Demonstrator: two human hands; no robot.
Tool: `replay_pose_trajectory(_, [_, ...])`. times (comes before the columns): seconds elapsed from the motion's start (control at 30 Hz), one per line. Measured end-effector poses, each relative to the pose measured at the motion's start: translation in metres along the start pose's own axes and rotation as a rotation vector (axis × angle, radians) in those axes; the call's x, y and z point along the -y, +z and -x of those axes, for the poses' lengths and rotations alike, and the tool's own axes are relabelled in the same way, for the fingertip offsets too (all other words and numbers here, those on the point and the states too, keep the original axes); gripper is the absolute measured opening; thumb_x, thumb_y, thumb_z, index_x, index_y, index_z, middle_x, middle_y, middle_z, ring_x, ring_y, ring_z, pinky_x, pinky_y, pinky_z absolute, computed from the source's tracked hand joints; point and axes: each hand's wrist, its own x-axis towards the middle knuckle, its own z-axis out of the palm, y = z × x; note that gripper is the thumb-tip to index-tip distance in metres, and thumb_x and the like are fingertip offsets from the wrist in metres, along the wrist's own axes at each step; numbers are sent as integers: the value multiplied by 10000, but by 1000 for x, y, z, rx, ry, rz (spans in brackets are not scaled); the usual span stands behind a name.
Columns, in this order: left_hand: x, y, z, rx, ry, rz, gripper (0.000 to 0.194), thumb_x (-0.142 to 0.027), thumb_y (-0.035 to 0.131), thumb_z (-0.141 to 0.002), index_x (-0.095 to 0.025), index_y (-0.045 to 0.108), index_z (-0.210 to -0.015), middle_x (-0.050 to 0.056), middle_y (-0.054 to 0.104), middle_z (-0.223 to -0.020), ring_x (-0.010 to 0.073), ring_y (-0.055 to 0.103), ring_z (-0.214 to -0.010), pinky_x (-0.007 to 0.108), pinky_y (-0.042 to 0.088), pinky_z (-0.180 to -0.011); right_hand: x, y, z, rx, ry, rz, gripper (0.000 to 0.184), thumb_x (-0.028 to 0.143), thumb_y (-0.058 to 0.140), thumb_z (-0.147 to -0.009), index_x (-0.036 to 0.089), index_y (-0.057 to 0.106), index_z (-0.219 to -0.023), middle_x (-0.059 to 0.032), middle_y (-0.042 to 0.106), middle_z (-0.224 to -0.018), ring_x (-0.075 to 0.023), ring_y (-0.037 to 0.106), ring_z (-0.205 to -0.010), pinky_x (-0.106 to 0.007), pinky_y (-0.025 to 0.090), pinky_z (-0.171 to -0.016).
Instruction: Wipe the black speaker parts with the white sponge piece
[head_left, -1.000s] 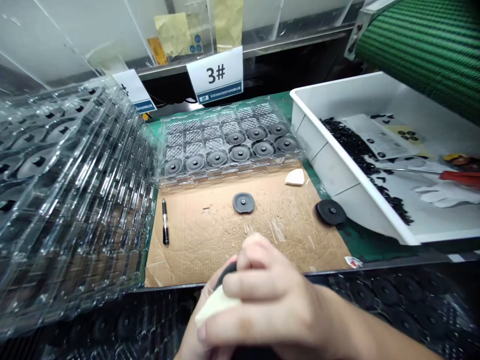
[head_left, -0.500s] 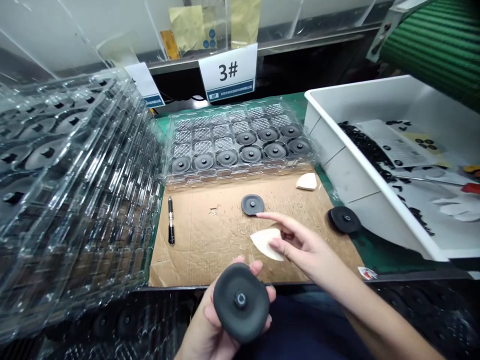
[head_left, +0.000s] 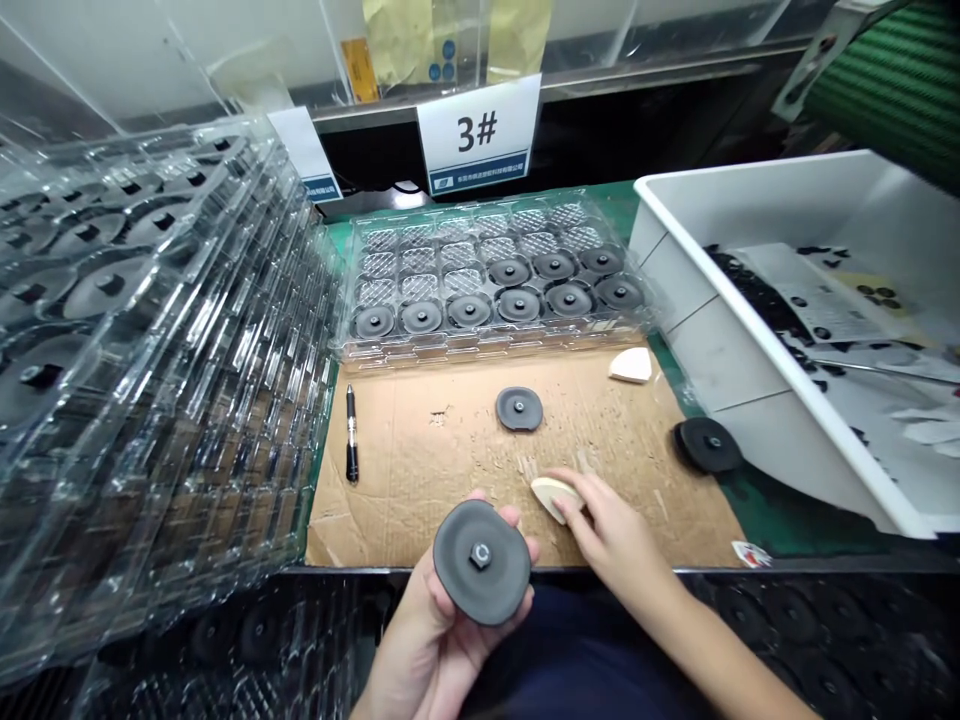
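My left hand [head_left: 435, 640] holds a dark grey rubber disc [head_left: 481, 562] with a small metal centre, face up, just over the near edge of the cardboard sheet [head_left: 420, 470]. My right hand [head_left: 611, 530] rests low on the cardboard, its fingers closed on a cream wedge-shaped sponge [head_left: 553, 493] that touches the sheet. A second grey disc [head_left: 519, 408] lies loose on the cardboard beyond my hands. A clear blister tray [head_left: 495, 285] behind it holds several discs in its front pockets.
A tall stack of clear trays [head_left: 150, 380] fills the left. A white bin [head_left: 757, 330] with black parts and papers stands at the right, a black disc [head_left: 707, 444] beside it. A pen [head_left: 350, 447], another sponge wedge [head_left: 631, 364] and a "3#" sign [head_left: 478, 135] are also there.
My right hand has come down and back toward me, setting the sponge onto the cardboard. The left hand has lifted the disc slightly. One second ago both hands were together over the disc.
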Motion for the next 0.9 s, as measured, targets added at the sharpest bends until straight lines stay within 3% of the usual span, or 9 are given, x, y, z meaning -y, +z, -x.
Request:
replay_pose_trajectory(0.1, [3, 5, 0, -63, 48, -24, 470, -329, 741, -627, -304, 643, -1086, 22, 659, -1178, 248, 591, -1086, 298, 503, -870, 43, -26, -7, -23, -144, -50, 240, 265, 454, -897, 272, 549, -1117, -36, 639, -971, -177, 595, -785, -278, 461, -617])
replay_pose_trajectory(0.17, [7, 9, 1, -112, 81, -53, 455, -317, 752, -621, -284, 660, -1066, 34, 676, -1145, 231, 603, -1065, 290, 487, -889, 73, -40, -8, 6, -528, -105, 309, 173, 462, -891, 271, 523, -1177, -21, 655, -906, -162, 569, -741, -291, 421, -662])
replay_pose_trajectory(0.23, [9, 11, 2, -170, 118, -90, 427, -311, 754, -624, -278, 674, -1042, 33, 694, -1109, 206, 605, -1056, 248, 482, -877, 95, -47, -9, 65, -726, -98, 301, 110, 423, -876, 217, 588, -1104, -21, 646, -774, -152, 527, -649, -299, 379, -627])
replay_pose_trajectory(0.37, [12, 13, 4, -252, 199, -160, 462, -326, 780, -583, -279, 679, -1032, 28, 708, -1071, 193, 637, -988, 228, 496, -841, 106, -51, -7, 52, -601, 51, 336, 37, 417, -827, 203, 655, -997, -21, 615, -687, -152, 481, -610, -299, 320, -589])
replay_pose_trajectory(0.47, [13, 15, 2, -240, 189, -187, 427, -300, 768, -611, -292, 680, -1029, 17, 708, -1066, 195, 612, -1040, 216, 477, -866, 102, -51, -8, 27, -650, -117, 338, 50, 430, -845, 208, 622, -1074, -20, 657, -810, -139, 529, -679, -288, 355, -641])
replay_pose_trajectory(0.53, [12, 15, 1, -260, 198, -200, 450, -314, 760, -614, -305, 665, -1053, 15, 708, -1064, 189, 616, -1032, 204, 489, -839, 91, -47, -12, 73, -565, -183, 271, 103, 459, -860, 218, 654, -1010, -13, 665, -797, -136, 555, -694, -271, 382, -644])
replay_pose_trajectory(0.67, [8, 12, 0, -198, 213, -119, 479, -348, 737, -622, -298, 645, -1089, 42, 678, -1145, 239, 613, -1052, 279, 497, -888, 42, -24, -18, 117, -199, -156, 209, 246, 503, -862, 232, 691, -952, -27, 671, -780, -148, 578, -641, -255, 427, -571])
replay_pose_trajectory(0.77, [5, 11, 0, -116, 161, -59, 448, -373, 705, -636, -285, 655, -1072, 16, 667, -1166, 250, 589, -1090, 274, 493, -902, 6, -4, -12, 111, -149, -133, 224, 284, 510, -853, 201, 710, -910, -42, 664, -703, -175, 596, -627, -280, 455, -571])
replay_pose_trajectory(0.9, [10, 15, -2, -77, 132, -47, 472, -361, 704, -639, -283, 636, -1100, -4, 659, -1177, 240, 585, -1096, 265, 489, -909, 16, -11, -6, 84, -118, -150, 221, 294, 511, -863, 216, 690, -965, -30, 651, -718, -162, 589, -615, -264, 456, -544])
